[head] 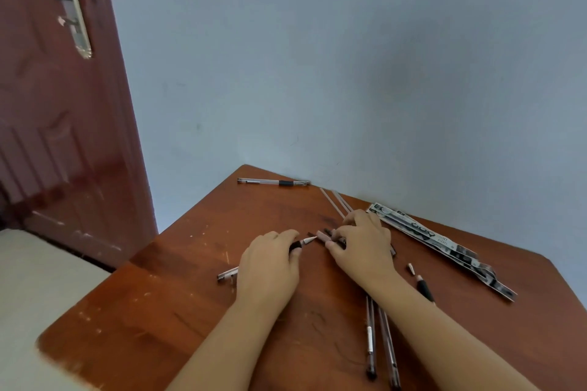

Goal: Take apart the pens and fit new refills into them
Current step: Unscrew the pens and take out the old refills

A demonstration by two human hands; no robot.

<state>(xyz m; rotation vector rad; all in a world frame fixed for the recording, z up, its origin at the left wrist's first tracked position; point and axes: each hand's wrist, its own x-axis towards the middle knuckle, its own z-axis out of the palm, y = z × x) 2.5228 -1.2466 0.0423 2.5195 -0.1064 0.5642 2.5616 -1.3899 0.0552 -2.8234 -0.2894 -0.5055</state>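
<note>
Left hand (270,263) gripped pen (301,242), tip pointed right for access. Right hand (360,243) pinched small piece; what piece, couldn't tell. Spare refills (340,203) lay within reach on bench (158,311).

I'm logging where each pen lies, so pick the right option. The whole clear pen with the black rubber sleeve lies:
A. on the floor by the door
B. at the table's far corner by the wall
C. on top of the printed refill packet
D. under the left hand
B: the clear pen with the black rubber sleeve lies alone at the far corner of the reddish-brown wooden table, beside the pale blue wall, apart from both hands.
</note>
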